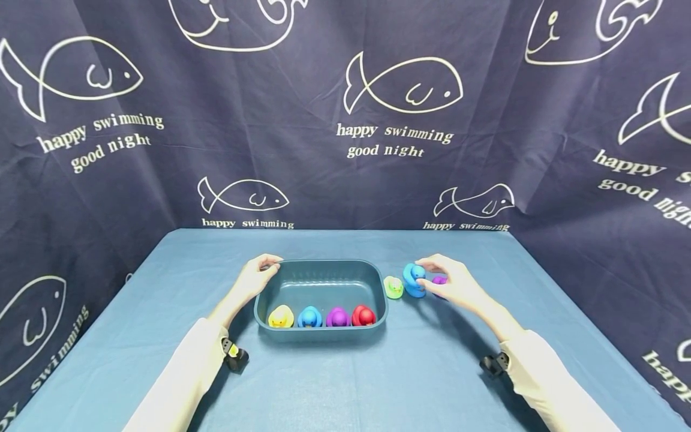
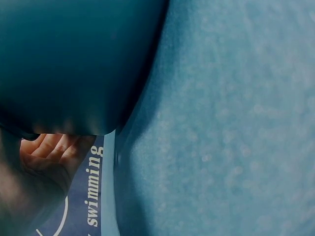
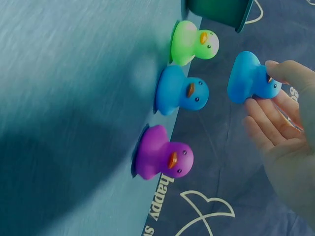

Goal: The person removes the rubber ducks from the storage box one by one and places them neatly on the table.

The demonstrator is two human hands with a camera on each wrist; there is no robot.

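Observation:
My right hand pinches a blue rubber duck by its head between thumb and fingers, holding it above the table. Under it, a second blue duck stands on the cloth, flanked by a green duck and a purple duck. At the far left corner of a teal plastic bin, my left hand grips the rim; the left wrist view shows its fingers partly hidden by the wall. Inside, along the near wall, sit yellow, blue, purple and red ducks.
A blue cloth covers the table. Behind and at both sides hangs a dark curtain with white fish drawings and lettering. The green duck stands close beside the bin's right wall.

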